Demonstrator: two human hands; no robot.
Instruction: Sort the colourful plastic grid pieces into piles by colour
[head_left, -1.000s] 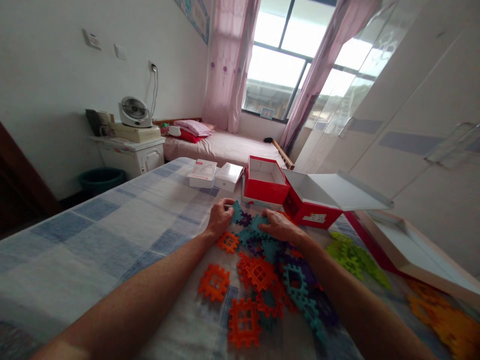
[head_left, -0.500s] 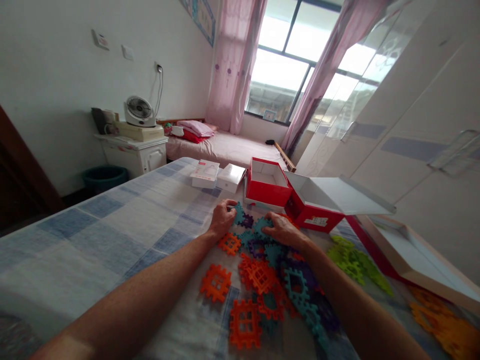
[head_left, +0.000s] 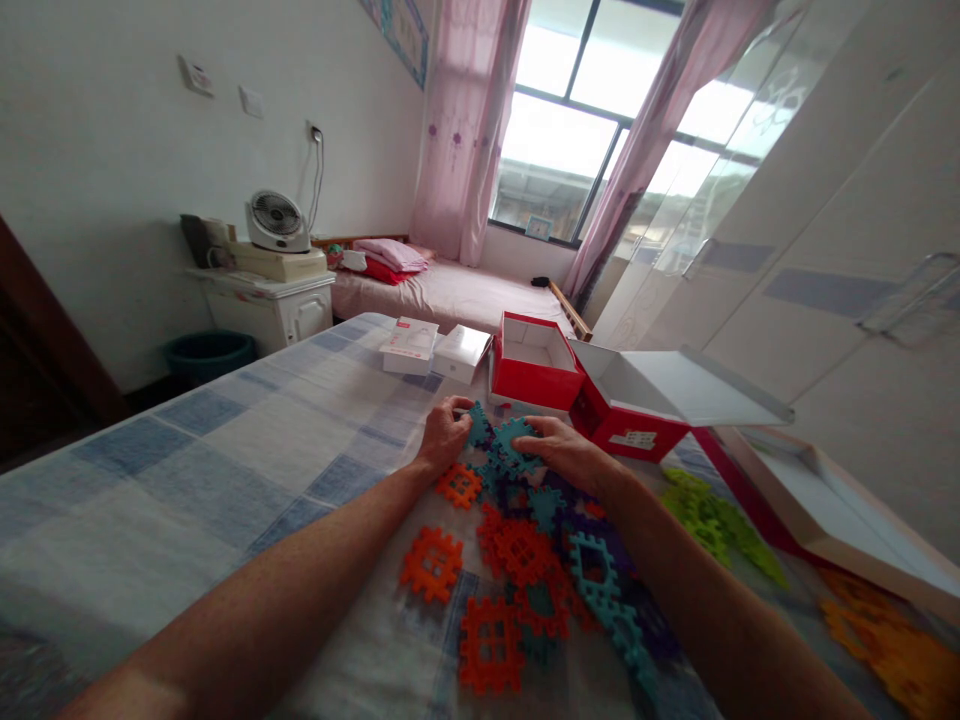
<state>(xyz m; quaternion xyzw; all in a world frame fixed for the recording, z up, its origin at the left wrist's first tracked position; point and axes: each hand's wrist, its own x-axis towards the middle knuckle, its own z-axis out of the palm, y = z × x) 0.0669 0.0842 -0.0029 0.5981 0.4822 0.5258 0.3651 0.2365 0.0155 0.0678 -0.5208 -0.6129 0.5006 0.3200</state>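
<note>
Your left hand [head_left: 444, 436] pinches one teal tile [head_left: 477, 424], and your right hand [head_left: 564, 450] grips a second teal tile [head_left: 511, 441]; the two tiles meet between your hands. Just beyond your fingers stands a red box [head_left: 534, 380]. Orange tiles [head_left: 487, 600] lie on the desk [head_left: 225, 470] below your wrists.

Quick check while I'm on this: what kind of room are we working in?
Most likely a home bedroom. A bed with pink bedding sits under the window with sheer pink curtains, and a white bedside cabinet carries a small white desk fan.
</note>
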